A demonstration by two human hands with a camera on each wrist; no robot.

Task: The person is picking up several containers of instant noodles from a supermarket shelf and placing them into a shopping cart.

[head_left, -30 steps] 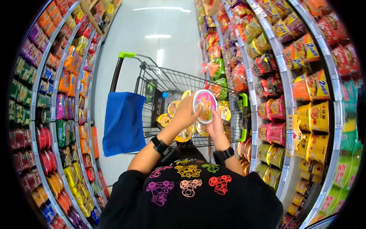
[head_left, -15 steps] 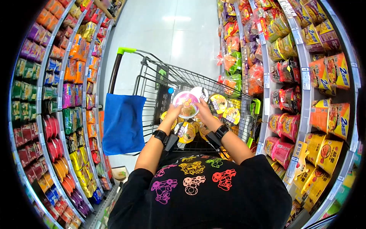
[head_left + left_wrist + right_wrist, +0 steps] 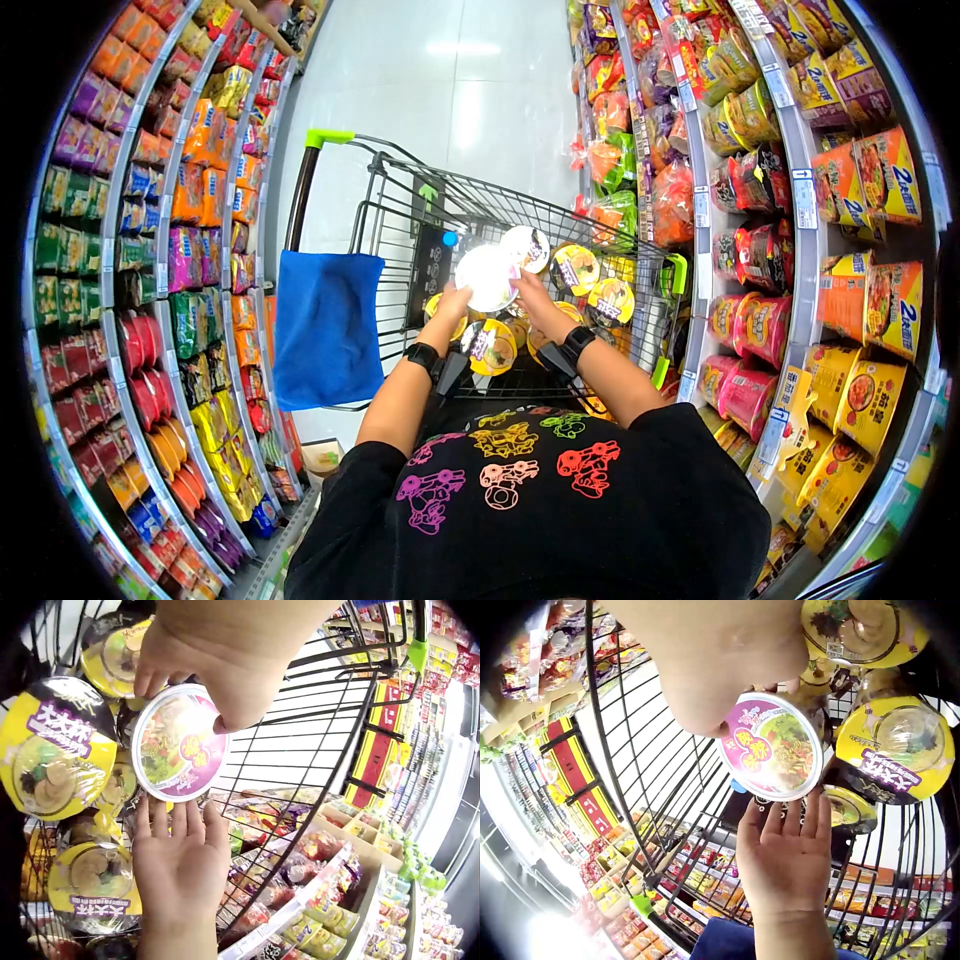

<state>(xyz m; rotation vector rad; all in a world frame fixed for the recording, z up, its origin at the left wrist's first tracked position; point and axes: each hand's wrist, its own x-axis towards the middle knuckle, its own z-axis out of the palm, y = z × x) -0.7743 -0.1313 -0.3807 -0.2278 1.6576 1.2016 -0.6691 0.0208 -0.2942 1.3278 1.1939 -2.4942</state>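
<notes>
In the head view, a round noodle cup [image 3: 484, 278] is held over the shopping cart, its lid washed out by glare. The left hand [image 3: 449, 303] grips its lower left side and the right hand [image 3: 536, 300] its right side. Pink and white with a noodle picture, the lid faces up in the left wrist view [image 3: 176, 746], where the left thumb overlaps its edge and the right hand's [image 3: 180, 862] fingertips touch the rim. The right wrist view shows the cup [image 3: 780, 750] between both hands too. Yellow and black cups [image 3: 490, 346] lie in the cart beneath.
The wire cart [image 3: 480, 195] has a blue cloth [image 3: 328, 325] draped at its left end and green corner pieces [image 3: 330, 136]. Packed shelves stand on both sides, with yellow noodle tubs [image 3: 856, 395] at the right. Pale floor [image 3: 430, 60] stretches beyond the cart.
Since a second ago, the cup has moved left and the left hand has shifted from beside its upper part to its lower left. Over the last half second the lid has turned bright white with glare.
</notes>
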